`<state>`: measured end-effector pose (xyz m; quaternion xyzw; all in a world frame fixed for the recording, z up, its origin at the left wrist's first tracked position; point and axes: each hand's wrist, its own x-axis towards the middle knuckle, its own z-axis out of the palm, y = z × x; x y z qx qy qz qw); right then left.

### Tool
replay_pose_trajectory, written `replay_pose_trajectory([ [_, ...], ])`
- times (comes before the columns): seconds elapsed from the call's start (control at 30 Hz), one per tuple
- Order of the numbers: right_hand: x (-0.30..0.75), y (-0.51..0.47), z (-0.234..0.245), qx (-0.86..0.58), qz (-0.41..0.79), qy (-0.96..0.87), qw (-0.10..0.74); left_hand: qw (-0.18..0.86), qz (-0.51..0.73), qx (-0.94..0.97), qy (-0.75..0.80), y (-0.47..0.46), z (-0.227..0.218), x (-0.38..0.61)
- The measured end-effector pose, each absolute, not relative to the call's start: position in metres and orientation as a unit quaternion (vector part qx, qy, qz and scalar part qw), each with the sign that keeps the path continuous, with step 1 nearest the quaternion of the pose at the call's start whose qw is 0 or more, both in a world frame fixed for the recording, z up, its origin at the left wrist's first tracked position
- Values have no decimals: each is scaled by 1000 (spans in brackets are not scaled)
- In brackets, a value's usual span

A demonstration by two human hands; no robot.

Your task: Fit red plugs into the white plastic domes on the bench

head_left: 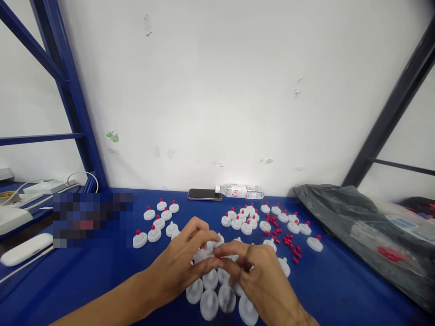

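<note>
My left hand (180,251) is closed around a round white plastic cap (203,253) with a nozzle, over the middle of the blue table. My right hand (260,267) meets it with thumb and fingers pinched at the nozzle end, where a bit of red shows; most of that small red tip is hidden by the fingertips. Beneath and in front of both hands lie several white caps (209,304) with bare nozzles. Loose red tips (288,240) are scattered to the right of my right hand.
White caps with red tips stand at left (154,233) and back right (246,227). Against the wall lie a phone (204,194) and a water bottle (242,191). A grey plastic bag (340,240) bears a clear bag of red tips (390,253). A white case (27,249) lies left.
</note>
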<state>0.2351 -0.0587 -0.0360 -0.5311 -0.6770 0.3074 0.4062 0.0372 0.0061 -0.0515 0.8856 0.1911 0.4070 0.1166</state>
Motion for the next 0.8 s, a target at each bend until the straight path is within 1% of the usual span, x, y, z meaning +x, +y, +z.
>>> replay_pose_trajectory([
  [0.07,232,-59,-37,-516,304,-680,422,112,411,886,183,5,-50,37],
  [0.2,230,-58,-37,-485,238,-717,440,137,428,874,188,4,-50,39],
  [0.33,232,-58,-38,-494,157,-714,469,225,443,840,216,4,-50,44],
  [0.43,233,-59,-39,-495,146,-711,478,298,446,811,233,3,-47,47],
  [0.5,234,-59,-38,-493,141,-708,485,319,438,810,227,2,-45,47],
  [0.57,235,-59,-35,-495,120,-698,504,314,418,824,218,2,-44,46],
  [0.67,237,-58,-32,-495,93,-682,530,261,413,844,222,4,-45,44],
  [0.8,238,-58,-29,-486,116,-672,546,187,443,842,243,4,-47,44],
])
